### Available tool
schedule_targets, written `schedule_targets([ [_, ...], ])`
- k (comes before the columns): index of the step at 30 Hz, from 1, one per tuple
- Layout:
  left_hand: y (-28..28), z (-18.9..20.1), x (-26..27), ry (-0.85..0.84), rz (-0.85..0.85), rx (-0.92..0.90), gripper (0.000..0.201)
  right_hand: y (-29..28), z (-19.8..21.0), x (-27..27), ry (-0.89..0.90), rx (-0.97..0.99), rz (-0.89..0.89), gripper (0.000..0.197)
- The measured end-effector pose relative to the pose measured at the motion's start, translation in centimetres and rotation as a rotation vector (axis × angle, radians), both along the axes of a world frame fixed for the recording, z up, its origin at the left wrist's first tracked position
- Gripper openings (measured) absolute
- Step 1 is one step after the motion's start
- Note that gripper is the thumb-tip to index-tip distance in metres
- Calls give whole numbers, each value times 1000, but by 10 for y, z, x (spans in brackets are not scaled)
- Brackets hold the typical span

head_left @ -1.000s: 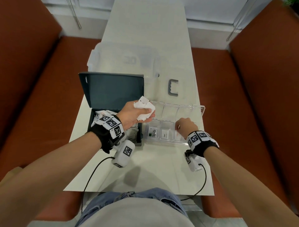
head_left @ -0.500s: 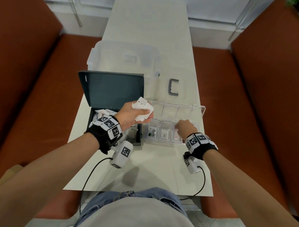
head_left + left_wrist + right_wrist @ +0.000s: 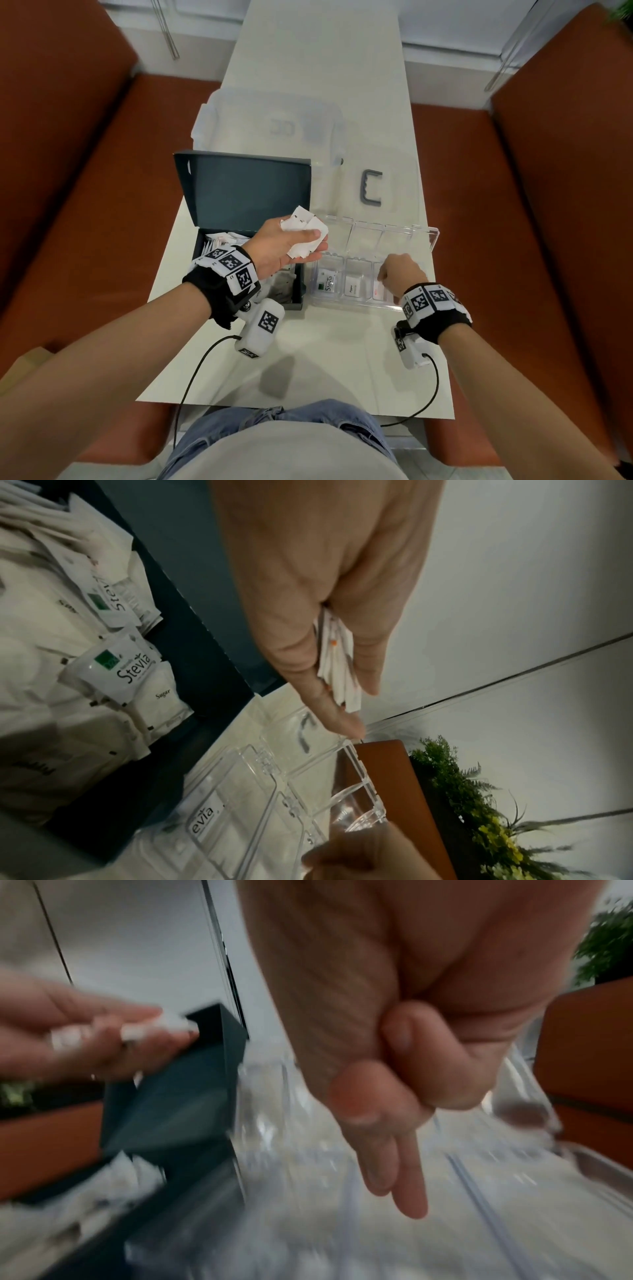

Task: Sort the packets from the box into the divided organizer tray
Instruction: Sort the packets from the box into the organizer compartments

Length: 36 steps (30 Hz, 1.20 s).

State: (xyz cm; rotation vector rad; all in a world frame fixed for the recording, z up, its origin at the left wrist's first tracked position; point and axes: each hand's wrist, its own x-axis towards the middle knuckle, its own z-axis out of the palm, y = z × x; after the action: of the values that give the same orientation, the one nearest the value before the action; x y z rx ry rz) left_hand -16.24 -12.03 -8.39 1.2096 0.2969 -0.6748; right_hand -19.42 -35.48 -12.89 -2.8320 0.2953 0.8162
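Seen from above, at centre left, a dark open box [image 3: 246, 274] on a pale table [image 3: 325, 359] holds many white packets [image 3: 219, 241], so most of the sorting seems left to do. Just right of it, the left hand [image 3: 281, 248] grips a fanned bunch of packets [image 3: 305, 228] between thumb and fingers. Right of that lies the clear organizer tray [image 3: 424, 233]. Its near compartments hold a Stevia packet [image 3: 328, 284], a pepper packet [image 3: 352, 287] and a third by the right hand [image 3: 400, 274], which holds nothing, two fingers curled, two extended.
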Motion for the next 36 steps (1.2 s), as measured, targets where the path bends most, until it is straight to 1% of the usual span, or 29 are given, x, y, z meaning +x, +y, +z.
schedule_targets([
  [2,2,3,2,44,22,-32,33,3,19,10,-85,114,-18,24],
  [5,6,9,5,117,34,-111,28,20,51,22,-324,351,-2,21],
  [7,9,12,7,87,5,-131,30,39,69,28,-458,510,13,20],
  [8,11,13,6,59,-7,-134,31,48,75,30,-486,559,23,20],
  [12,13,15,5,-40,-16,-114,31,73,83,36,-419,667,1,27],
  [16,16,14,4,-98,11,-98,32,79,86,36,-395,719,-17,15],
  [19,14,12,3,-114,-8,-85,29,69,87,36,-403,777,-66,7],
  [23,9,9,1,-84,-23,-60,23,42,87,37,-403,747,-161,11],
  [27,5,8,2,-69,-20,-42,21,11,80,34,-352,620,-208,14],
  [32,-1,9,2,-71,-27,-10,23,-13,53,28,-139,264,-158,20],
  [34,-4,9,2,-68,-32,4,26,-14,39,21,-54,186,-125,24],
  [36,-6,9,1,-63,-39,14,28,-10,25,13,-7,141,-75,24],
])
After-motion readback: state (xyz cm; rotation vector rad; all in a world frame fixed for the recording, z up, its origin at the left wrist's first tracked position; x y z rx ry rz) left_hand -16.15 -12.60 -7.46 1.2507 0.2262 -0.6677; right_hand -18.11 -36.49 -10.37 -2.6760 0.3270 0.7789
